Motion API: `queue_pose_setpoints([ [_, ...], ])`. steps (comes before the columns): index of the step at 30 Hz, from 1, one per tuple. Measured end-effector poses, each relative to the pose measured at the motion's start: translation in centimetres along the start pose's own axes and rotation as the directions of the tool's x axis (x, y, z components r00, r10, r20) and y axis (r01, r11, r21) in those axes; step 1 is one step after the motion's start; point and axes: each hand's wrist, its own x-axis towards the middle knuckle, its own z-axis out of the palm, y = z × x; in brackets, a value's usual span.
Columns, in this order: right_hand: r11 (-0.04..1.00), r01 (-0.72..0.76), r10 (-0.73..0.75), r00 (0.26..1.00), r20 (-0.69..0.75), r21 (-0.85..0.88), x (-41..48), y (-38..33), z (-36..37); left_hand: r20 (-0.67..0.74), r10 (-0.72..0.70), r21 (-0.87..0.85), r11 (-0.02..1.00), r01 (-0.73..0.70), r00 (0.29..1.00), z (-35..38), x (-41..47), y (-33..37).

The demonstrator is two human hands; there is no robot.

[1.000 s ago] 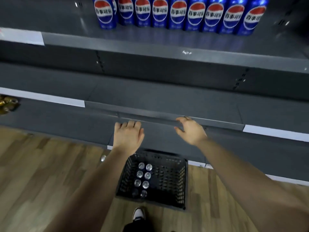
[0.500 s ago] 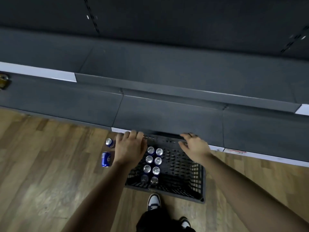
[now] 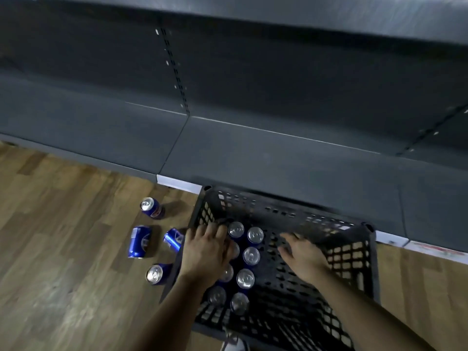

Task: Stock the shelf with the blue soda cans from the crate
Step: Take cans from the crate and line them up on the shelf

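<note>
Wood-plank floor (image 3: pixel 63 249) bears a perforated black crate (image 3: pixel 354 262) of cylindrical cans (image 3: pixel 250 255).

A shop aisle: dark grey metal shelving (image 3: pixel 278 153) with slotted uprights stands behind a black crate (image 3: pixel 349 252) on a wood-plank floor (image 3: pixel 63 249).

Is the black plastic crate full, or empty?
Partly full: upright blue soda cans fill the crate's left side in two rows; its right half holds none.
</note>
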Motion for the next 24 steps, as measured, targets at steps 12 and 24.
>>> queue_pose_setpoints([
  [12,0.974,0.049,-0.032,0.997,-0.077,0.222,8.5,4.7,12.1,-0.023,-0.005,-0.008,1.000,0.004,1.000,14.3,2.0,0.6],
  [24,0.785,0.053,-0.065,0.998,-0.004,0.618,12.9,4.6,14.3,-0.027,-0.046,-0.118,0.992,0.042,0.999,16.9,2.5,-0.2],
])
